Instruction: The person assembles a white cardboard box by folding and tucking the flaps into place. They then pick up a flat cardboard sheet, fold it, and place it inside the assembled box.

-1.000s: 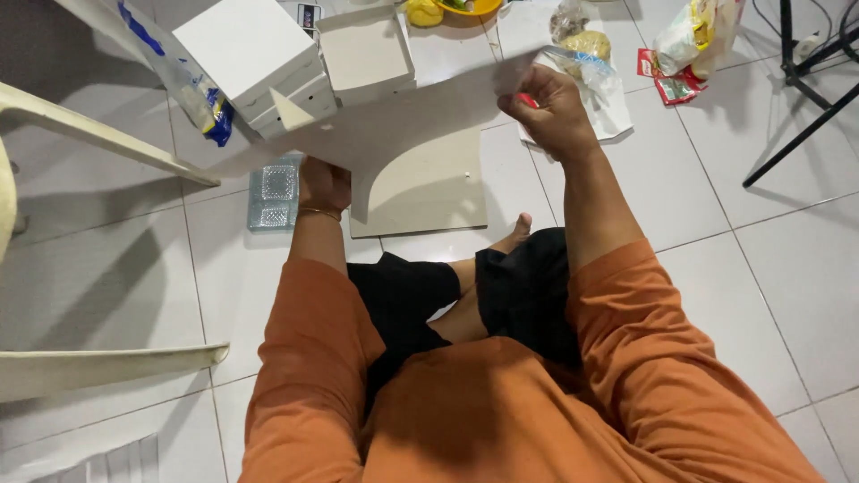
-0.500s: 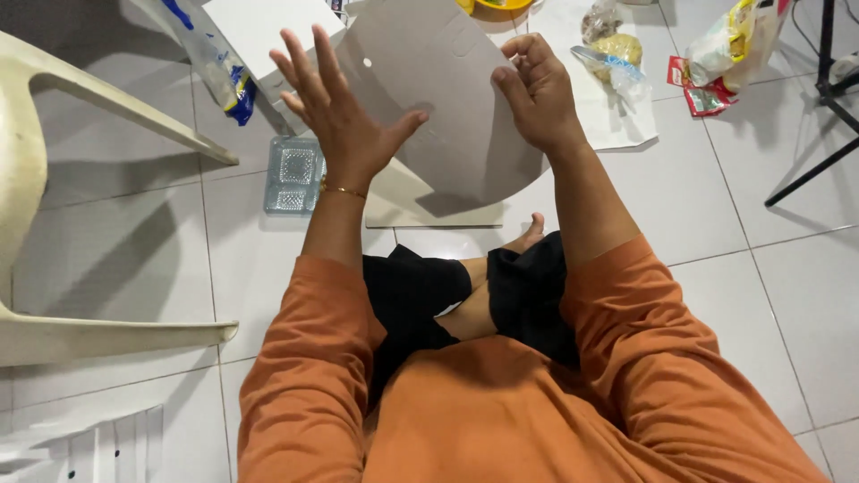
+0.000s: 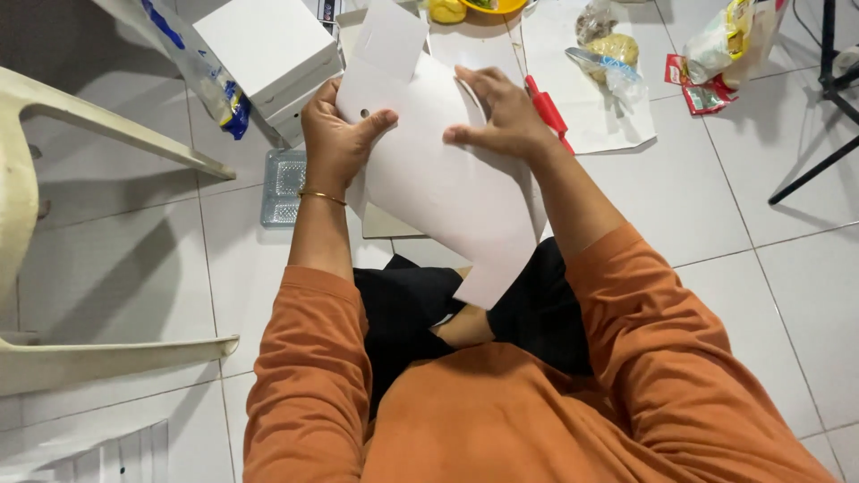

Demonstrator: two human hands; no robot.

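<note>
Left hand [image 3: 333,143] came off open, clamped white card sheet [image 3: 438,179]; right hand [image 3: 506,116] pinched its far edge, steadying sheet above lap, near white box [image 3: 264,54].

I take this for a room in a home, with the work done sitting on the floor. The glossy white tiled floor [image 3: 787,295] with thin grout lines is my landmark. On it, at the left, stands a cream moulded plastic chair [image 3: 36,179]. Toward the far edge of the floor lie a crinkled food wrapper in red, yellow and green [image 3: 716,54], a clear bag of yellowish food [image 3: 608,49] and a white cardboard box [image 3: 264,54]. A black stand leg [image 3: 814,165] rests at the right.
</note>
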